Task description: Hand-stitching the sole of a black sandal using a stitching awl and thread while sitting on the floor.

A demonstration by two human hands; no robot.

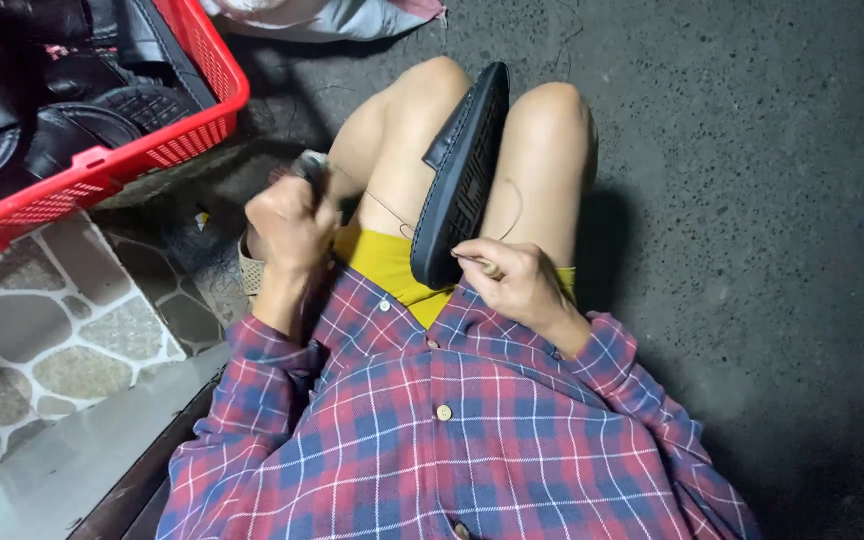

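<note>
**Black shoe clamped between my knees, thread in both hands**

I sit on the dark floor (752, 200) with a black shoe (462, 170) wedged upright between my bare knees, its ribbed sole turned toward my right leg and its heel end resting down by my yellow shorts (392, 268).

My right hand (517, 280) sits just beside the heel of the shoe. Its fingers are curled closed, pinching a thin tool with a pale handle, whose point reaches toward the edge of the sole. How much of the tool touches the shoe, I cannot tell.

My left hand (292, 225) is raised off to the side of my left knee, closed in a tight fist around a small dark, shiny object that sticks out above my knuckles; what it is exactly I cannot make out. A fine thread (387, 208) runs from that fist across my left thigh toward the shoe, and another loop of it curves over my right thigh near the sole.

My sleeves are red and blue plaid, buttoned down the front of my shirt (452, 430).

At my left stands a red plastic basket (167, 135) with more black shoes piled inside. It rests partly on a patch of stone-patterned paving (42, 350). A pale bundle of cloth (332, 18) lies on the floor beyond my knees.
</note>
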